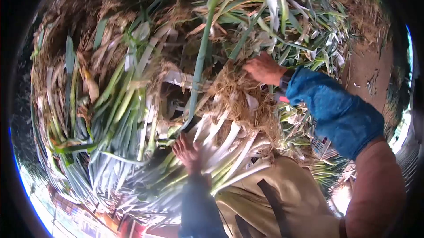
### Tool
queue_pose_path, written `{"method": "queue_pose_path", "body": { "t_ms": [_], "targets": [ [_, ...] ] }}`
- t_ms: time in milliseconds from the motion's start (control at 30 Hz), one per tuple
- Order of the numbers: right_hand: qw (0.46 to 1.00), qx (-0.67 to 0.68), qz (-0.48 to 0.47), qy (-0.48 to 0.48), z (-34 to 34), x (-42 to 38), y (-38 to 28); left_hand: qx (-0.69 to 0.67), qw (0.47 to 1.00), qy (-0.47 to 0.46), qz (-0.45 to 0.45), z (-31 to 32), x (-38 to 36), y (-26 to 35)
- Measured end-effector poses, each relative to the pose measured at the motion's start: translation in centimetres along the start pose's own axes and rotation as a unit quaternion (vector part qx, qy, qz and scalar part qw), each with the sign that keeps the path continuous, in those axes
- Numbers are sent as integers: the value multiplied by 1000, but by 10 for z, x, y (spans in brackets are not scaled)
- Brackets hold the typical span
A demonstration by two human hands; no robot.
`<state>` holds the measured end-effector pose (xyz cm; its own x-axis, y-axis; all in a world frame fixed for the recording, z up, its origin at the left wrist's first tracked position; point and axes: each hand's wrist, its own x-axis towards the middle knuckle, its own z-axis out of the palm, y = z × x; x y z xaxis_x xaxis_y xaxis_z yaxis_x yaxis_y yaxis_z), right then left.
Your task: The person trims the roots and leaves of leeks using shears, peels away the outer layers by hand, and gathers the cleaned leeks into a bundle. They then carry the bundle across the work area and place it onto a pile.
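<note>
Left hand (187,153) spread flat on leek stalks (221,143); right hand (263,68) closed on leek roots (229,90) — leaves (247,13) beyond.

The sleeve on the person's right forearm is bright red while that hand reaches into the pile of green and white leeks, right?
Not quite: the head view shows the sleeve is blue, not red. The right hand does reach into the pile of green and white leeks, as you said.

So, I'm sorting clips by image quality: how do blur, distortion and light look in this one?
Head view: strong fisheye bending with a dark round border; the left hand is motion-blurred, the right hand sharper; the leeks sit in soft daylight, and the lower corners are washed out.
</note>
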<state>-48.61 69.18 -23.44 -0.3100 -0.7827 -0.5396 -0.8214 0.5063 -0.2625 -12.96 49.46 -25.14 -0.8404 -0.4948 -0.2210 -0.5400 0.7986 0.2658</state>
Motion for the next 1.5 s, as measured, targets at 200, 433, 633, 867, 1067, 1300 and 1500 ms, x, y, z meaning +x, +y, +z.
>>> {"method": "queue_pose_path", "body": {
  "t_ms": [200, 433, 633, 867, 1067, 1300, 1500],
  "targets": [
    [998, 53, -18, 28, -18, -5, 4, -16, 998, -17, -57, -7, 1, 5],
    [949, -274, 156, 31, -60, -77, 134, -65, 997, 7, -45, -9, 3, 0],
    [917, -57, -358, 165, -67, -3, -174, -47, 998, 47, -5, -19, -38, 11],
    [985, -60, -163, 21, 70, 33, -369, -654, 697, -80, -283, -81, -255, 62],
    [962, -3, -141, -235, 72, 86, -364, -897, 155, 70, -409, 28, -358, 69],
    [905, 67, -187, -375, 34, 94, -358, -725, 572, 89, -373, 53, -325, 67],
    [913, 145, 45, -378, 66, 99, -351, -826, 319, 201, -419, 92, -334, 59]
  ]
}}
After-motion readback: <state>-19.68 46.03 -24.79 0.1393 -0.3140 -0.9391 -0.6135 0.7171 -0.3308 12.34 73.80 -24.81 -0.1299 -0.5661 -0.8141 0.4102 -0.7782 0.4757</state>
